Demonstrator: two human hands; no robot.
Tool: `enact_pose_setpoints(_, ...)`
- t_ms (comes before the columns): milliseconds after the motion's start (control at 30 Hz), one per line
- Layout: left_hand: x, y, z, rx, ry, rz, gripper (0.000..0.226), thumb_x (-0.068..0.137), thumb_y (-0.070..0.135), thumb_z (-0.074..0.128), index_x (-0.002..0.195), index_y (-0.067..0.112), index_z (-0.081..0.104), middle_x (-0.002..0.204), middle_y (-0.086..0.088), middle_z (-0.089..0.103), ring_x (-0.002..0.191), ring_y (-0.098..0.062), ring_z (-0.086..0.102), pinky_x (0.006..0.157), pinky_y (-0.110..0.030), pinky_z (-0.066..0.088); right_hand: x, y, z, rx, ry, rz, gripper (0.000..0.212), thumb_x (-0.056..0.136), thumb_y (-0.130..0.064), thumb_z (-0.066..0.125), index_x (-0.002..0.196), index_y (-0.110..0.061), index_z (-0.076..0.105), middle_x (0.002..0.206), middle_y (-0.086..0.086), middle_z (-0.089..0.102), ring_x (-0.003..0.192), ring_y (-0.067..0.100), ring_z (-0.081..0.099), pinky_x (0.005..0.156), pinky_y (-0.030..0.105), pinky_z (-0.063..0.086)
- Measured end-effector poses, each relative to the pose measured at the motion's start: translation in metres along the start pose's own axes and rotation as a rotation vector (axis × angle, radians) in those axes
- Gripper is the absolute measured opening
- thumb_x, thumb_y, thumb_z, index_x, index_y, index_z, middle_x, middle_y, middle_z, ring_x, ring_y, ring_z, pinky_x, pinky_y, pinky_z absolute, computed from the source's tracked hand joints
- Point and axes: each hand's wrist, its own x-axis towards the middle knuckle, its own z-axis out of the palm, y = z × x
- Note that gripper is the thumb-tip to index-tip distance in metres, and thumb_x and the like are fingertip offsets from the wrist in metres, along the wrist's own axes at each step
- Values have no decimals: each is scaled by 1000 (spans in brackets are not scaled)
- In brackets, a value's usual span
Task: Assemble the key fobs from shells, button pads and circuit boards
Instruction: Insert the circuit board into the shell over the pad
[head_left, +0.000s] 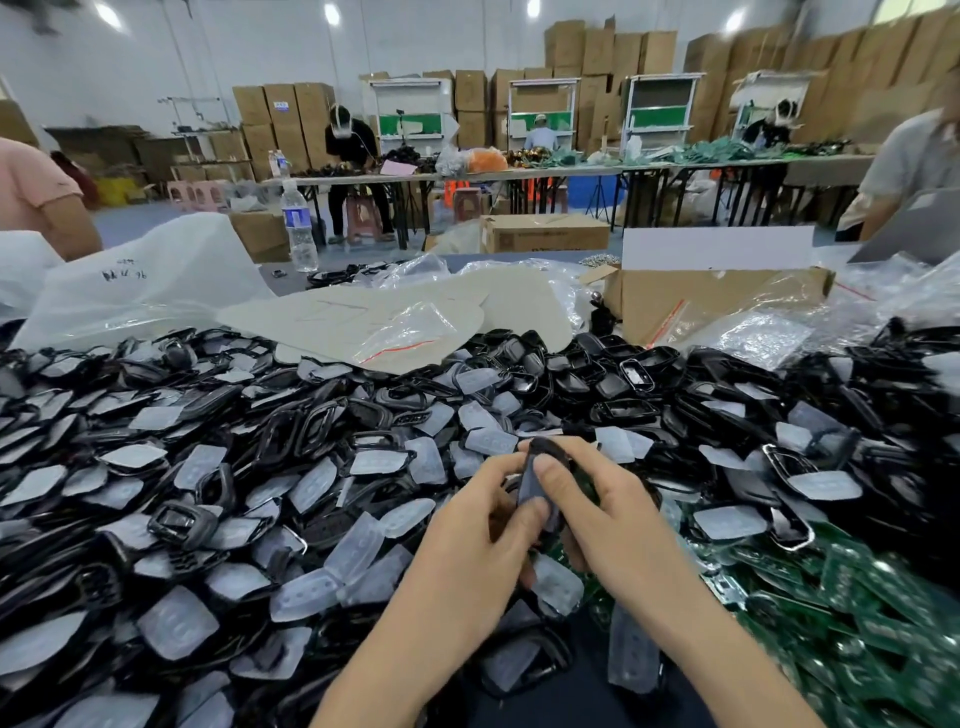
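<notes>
A black key fob shell (537, 480) stands upright between both hands above the middle of the table. My left hand (480, 525) grips its left side, thumb on the lower face. My right hand (597, 512) holds its right side, thumb pressed on the front. Something green, possibly a circuit board, shows behind the fingers. Around the hands spread heaps of black shells (322, 431) and translucent grey button pads (353, 551). Green circuit boards (852, 597) are piled at the lower right.
Beyond the heaps lie clear plastic bags (405, 332), a white bag (140, 280), an open cardboard box (717, 301) and a water bottle (298, 228). One person stands at the left edge, another at the right. Further tables, workers and stacked cartons fill the background.
</notes>
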Motion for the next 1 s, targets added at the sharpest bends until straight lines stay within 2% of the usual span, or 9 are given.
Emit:
enact_pose_setpoints(67, 0, 1, 0, -16, 7, 2, 31, 101, 24, 57, 108, 54, 57, 75, -2, 61, 52, -12, 62, 51, -20, 45, 0, -2, 0, 15, -19, 15, 17, 100, -50, 50, 109, -51, 64, 60, -19, 59, 47, 1, 51, 46, 11, 37)
enact_pose_setpoints(167, 2, -1, -2, -67, 84, 12, 30, 100, 24, 60, 111, 52, 58, 78, -6, 62, 49, -13, 62, 50, -20, 45, -1, -1, -3, 182, -48, 143, 23, 103, -41, 47, 117, -57, 57, 66, -4, 56, 54, 12, 51, 45, 21, 40)
enact_pose_setpoints(300, 4, -4, -3, -144, 143, 1, 36, 98, 23, 63, 117, 53, 56, 73, -3, 60, 47, -13, 60, 50, -18, 45, 1, 1, -7, 254, -19, 216, 31, 102, -19, 40, 120, -42, 50, 72, -3, 66, 61, 11, 58, 51, 23, 45)
enact_pose_setpoints(433, 6, -6, -4, -187, 181, -18, 39, 98, 24, 64, 124, 53, 56, 74, 0, 57, 49, -13, 59, 51, -18, 45, 3, 3, -5, 268, -30, 212, 28, 102, -24, 47, 110, -50, 58, 84, 2, 76, 75, 11, 67, 67, 25, 47)
enact_pose_setpoints(500, 7, -7, -6, -192, 215, -17, 39, 99, 25, 63, 120, 56, 55, 70, 8, 57, 51, -11, 58, 50, -18, 45, 5, 2, -5, 349, -36, 182, 27, 97, -28, 54, 113, -47, 64, 93, 4, 77, 88, 15, 72, 80, 34, 52)
enact_pose_setpoints(567, 7, -8, -6, -197, 238, -22, 36, 101, 23, 59, 120, 53, 54, 70, 11, 60, 52, -11, 57, 49, -19, 44, 6, 2, -4, 398, -52, 161, 32, 92, -30, 57, 118, -47, 67, 100, 1, 76, 91, 18, 72, 88, 40, 55)
enact_pose_setpoints(700, 8, -7, -3, -191, 218, -23, 24, 105, 21, 50, 122, 38, 51, 72, 11, 60, 53, -11, 55, 48, -22, 44, 6, -1, -4, 422, -4, 154, 30, 91, -27, 68, 115, -45, 73, 84, -2, 72, 75, 13, 65, 64, 23, 51)
enact_pose_setpoints(833, 5, -8, -3, -80, 222, 39, 25, 105, 27, 48, 123, 45, 46, 74, 14, 59, 56, -8, 56, 53, -24, 49, 6, 3, -6, 471, 95, 141, 21, 84, -25, 80, 102, -35, 77, 73, -9, 66, 64, 7, 58, 59, 17, 48)
enact_pose_setpoints(1000, 3, -11, 0, 49, 217, 114, 27, 104, 35, 46, 127, 48, 44, 79, 13, 60, 56, -12, 55, 56, -37, 49, 8, 6, -3, 499, 120, 146, 32, 69, -35, 80, 100, -28, 80, 70, -7, 59, 56, 4, 46, 55, 17, 41)
